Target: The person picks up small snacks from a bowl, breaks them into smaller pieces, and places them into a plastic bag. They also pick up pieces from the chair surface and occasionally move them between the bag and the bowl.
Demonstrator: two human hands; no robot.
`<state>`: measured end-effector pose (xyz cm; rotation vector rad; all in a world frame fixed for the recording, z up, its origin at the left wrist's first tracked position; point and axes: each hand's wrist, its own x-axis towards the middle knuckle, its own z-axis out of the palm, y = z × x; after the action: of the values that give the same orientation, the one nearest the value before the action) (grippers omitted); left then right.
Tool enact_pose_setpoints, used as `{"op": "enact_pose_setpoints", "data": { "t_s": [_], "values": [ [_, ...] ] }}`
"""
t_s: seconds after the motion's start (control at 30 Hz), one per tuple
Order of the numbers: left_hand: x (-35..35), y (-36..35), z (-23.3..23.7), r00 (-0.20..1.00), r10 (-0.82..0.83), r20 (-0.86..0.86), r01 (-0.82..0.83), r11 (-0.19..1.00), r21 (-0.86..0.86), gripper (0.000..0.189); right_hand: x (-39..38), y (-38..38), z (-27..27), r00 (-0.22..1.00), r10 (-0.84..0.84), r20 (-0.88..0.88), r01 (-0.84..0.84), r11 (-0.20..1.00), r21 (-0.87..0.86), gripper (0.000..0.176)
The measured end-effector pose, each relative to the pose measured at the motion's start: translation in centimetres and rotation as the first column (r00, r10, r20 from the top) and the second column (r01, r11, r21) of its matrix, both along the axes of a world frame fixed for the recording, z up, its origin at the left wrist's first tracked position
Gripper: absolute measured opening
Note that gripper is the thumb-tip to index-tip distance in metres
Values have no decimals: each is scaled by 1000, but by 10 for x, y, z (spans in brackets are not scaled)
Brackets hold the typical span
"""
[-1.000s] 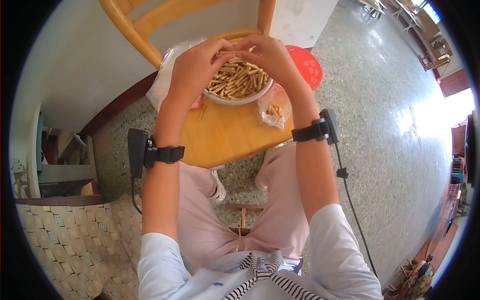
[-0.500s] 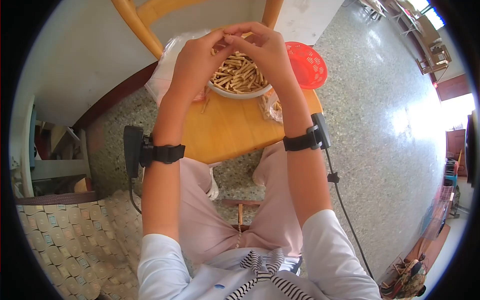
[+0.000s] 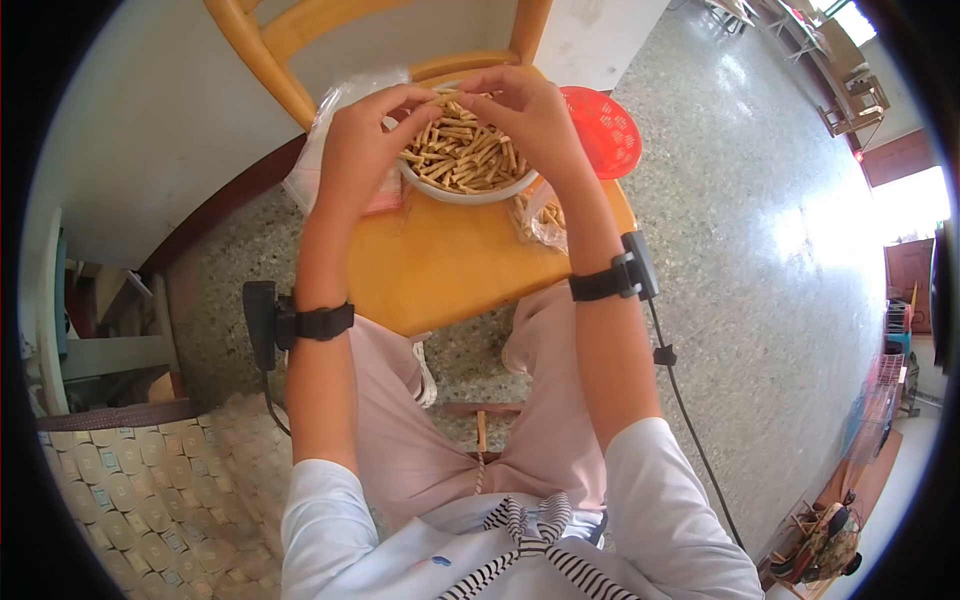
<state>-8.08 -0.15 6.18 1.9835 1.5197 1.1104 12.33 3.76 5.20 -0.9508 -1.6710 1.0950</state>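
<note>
Head view: in the upper middle of the frame the left hand point(image 3: 365, 140) pinches one of the tan sticks point(image 3: 462, 155) above the white bowl point(image 3: 470, 197) on the chair seat point(image 3: 450, 270) — picking through the heap seems the step in hand. The right hand point(image 3: 525, 110) curls its fingers close beside, and I cannot tell whether they grip. The next move likely calls for a steady pinch from both hands.

Both hands sit over a white bowl point(image 3: 466, 196) heaped with short tan sticks point(image 3: 460, 155) on a wooden chair seat point(image 3: 450, 270). The left hand point(image 3: 362, 145) and right hand point(image 3: 528, 115) have their fingertips bunched at the far side of the pile, and I can't tell if either grip has a stick. There's a red basket point(image 3: 606, 130) just to the right, plus clear plastic bags on the left point(image 3: 310, 175) and right point(image 3: 542, 222).
</note>
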Motion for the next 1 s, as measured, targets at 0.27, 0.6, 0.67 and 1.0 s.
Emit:
{"op": "enact_pose_setpoints", "data": {
  "t_s": [0.27,0.6,0.67,1.0],
  "values": [
    [21,-5,0,994,14,111,-12,1000,-13,28,2,-2,11,971,129,-203,-135,991,-14,26],
    [23,4,-16,996,25,90,-25,1000,0,33,-4,-3,7,997,76,11,-76,963,258,19],
    [24,-3,-5,998,53,43,-51,997,-54,33,-1,-4,10,996,45,76,-64,961,267,19],
    [33,-5,-3,970,-96,223,94,995,21,16,36,3,-4,938,56,342,-128,973,191,25]
  ]
}}
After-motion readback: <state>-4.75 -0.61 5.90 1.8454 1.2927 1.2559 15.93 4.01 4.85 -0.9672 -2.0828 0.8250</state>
